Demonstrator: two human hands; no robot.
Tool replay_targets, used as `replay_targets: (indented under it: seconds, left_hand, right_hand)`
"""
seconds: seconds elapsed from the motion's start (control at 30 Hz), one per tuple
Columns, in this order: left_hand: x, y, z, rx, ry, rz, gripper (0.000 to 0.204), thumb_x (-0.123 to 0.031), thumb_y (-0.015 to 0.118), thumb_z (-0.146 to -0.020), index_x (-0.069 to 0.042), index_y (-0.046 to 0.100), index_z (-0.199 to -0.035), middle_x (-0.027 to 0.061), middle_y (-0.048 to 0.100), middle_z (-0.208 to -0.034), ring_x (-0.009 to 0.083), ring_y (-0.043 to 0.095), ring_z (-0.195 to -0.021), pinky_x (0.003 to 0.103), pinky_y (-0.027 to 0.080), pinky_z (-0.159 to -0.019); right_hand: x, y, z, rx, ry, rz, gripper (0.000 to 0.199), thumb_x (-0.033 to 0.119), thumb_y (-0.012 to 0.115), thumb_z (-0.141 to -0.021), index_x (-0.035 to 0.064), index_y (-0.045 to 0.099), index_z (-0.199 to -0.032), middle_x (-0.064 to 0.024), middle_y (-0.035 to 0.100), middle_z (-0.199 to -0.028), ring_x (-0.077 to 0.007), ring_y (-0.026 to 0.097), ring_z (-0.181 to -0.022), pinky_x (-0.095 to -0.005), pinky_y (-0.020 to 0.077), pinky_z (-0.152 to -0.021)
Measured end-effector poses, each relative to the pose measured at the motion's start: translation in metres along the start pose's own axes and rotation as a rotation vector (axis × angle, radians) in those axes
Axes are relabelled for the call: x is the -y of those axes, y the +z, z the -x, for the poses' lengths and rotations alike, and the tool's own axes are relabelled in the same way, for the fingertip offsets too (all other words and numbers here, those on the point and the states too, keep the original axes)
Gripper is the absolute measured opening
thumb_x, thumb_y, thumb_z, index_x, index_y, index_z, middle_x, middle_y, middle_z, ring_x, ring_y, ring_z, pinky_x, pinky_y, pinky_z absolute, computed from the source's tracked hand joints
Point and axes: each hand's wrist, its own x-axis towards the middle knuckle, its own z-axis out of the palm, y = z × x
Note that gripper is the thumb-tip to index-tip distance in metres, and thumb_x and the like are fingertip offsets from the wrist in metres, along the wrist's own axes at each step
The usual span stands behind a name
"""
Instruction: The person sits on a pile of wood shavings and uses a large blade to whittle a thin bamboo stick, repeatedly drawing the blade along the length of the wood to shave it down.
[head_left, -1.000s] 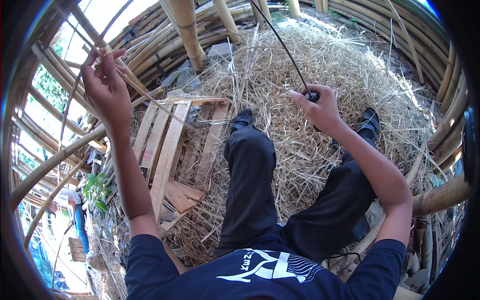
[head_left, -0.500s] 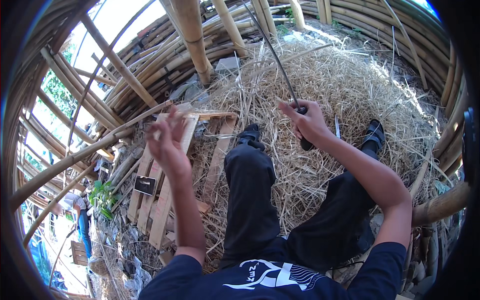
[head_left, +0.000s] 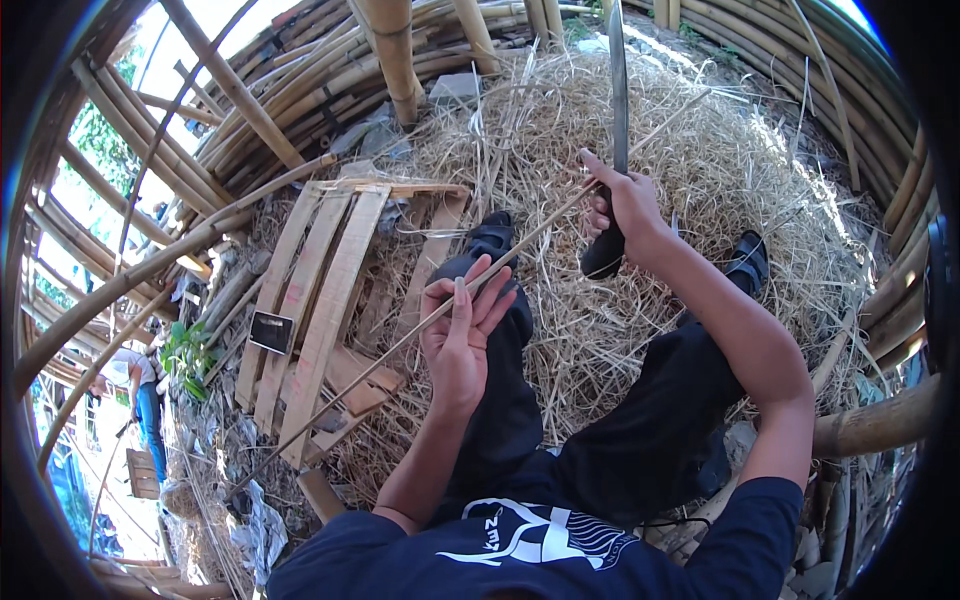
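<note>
Nearest are the dark shirt (head_left: pixel 420 560) and the dark trousers (head_left: pixel 640 430) of the person, and between the two forearms lies a thin stick (head_left: pixel 540 232) on a long slant. Its near end goes down to the left, toward the ground beside the wooden pallet (head_left: pixel 343 290); from there it rises to the far right. The left hand (head_left: pixel 460 340) is around the middle of this length: the thumb lies over the stick and pinches it lightly against the fingers, while the other fingertips are rather spread. The right hand (head_left: pixel 632 205) is farther and to the right, closed around the dark handle of a knife (head_left: pixel 619 100) — the blade stands away from the body, almost straight to the far side. The stick reaches the right hand near its thumb and crosses the line of the blade at a slant, so this upper part is nearer to the right hand than to the left. Whether the stick touches the blade, I cannot tell; a pale strip goes on beyond, perhaps the same piece. On the left, a small dark box (head_left: pixel 271 332) is on the pallet. Under and behind everything spreads the dry straw (head_left: pixel 570 350), and farthest stand bamboo posts (head_left: pixel 395 60) and a bamboo wall (head_left: pixel 800 90).
</note>
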Motion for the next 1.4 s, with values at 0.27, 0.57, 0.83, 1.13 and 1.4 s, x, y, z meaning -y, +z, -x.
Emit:
replay_targets:
  seconds: [0.27,0.57,0.83,1.13,1.4]
  left_hand:
    - [0.002,-0.004,0.015,0.042,-0.243,-0.031,0.034,-0.027,0.032,-0.105,-0.004,0.037,-0.129,0.0234,0.043,-0.141,0.0391,0.052,-0.122,0.047,0.049,-0.099]
    - [-0.039,0.003,0.038,0.615,-0.441,-0.443,0.03,-0.016,0.046,-0.101,0.007,0.064,-0.107,0.0141,0.069,-0.096,0.0187,0.068,-0.085,0.029,0.052,-0.08]
    - [-0.045,0.003,0.014,0.202,0.058,-0.972,0.017,-0.008,0.056,-0.096,0.005,0.06,-0.106,0.0089,0.067,-0.09,0.0101,0.064,-0.075,0.023,0.051,-0.069]
    - [-0.012,-0.01,0.016,0.329,-0.614,-0.536,0.024,-0.017,0.048,-0.101,0.0,0.061,-0.112,-0.0021,0.054,-0.068,-0.0018,0.031,-0.043,0.016,0.021,-0.039]
    - [-0.001,-0.001,-0.008,0.231,-0.595,-0.353,0.018,-0.016,0.048,-0.101,-0.002,0.057,-0.107,0.0016,0.059,-0.073,-0.0002,0.032,-0.04,0.017,0.021,-0.038]
  right_hand:
    - [-0.012,-0.022,-0.008,0.079,-0.057,0.185,0.03,0.026,0.071,-0.086,0.006,0.052,-0.074,0.0018,0.043,-0.053,-0.0091,0.041,-0.038,-0.0265,0.0344,-0.038]
    - [0.002,-0.021,0.004,0.037,-0.166,0.213,0.03,0.023,0.069,-0.088,0.0042,0.051,-0.072,0.0003,0.046,-0.053,-0.0099,0.043,-0.037,-0.028,0.0363,-0.037]
    - [0.002,-0.018,0.014,0.088,-0.201,0.252,0.033,0.022,0.071,-0.087,0.0056,0.048,-0.07,0.0002,0.044,-0.053,-0.0093,0.041,-0.036,-0.0266,0.0337,-0.035]
    - [0.004,-0.031,0.015,0.092,-0.258,0.36,0.034,0.029,0.071,-0.087,0.0029,0.054,-0.074,0.0007,0.045,-0.049,-0.0081,0.042,-0.035,-0.0255,0.0333,-0.035]
    - [0.001,-0.054,0.024,0.067,-0.373,0.767,0.04,0.038,0.07,-0.087,0.0022,0.062,-0.07,0.0011,0.05,-0.05,-0.0083,0.049,-0.039,-0.0275,0.0371,-0.038]
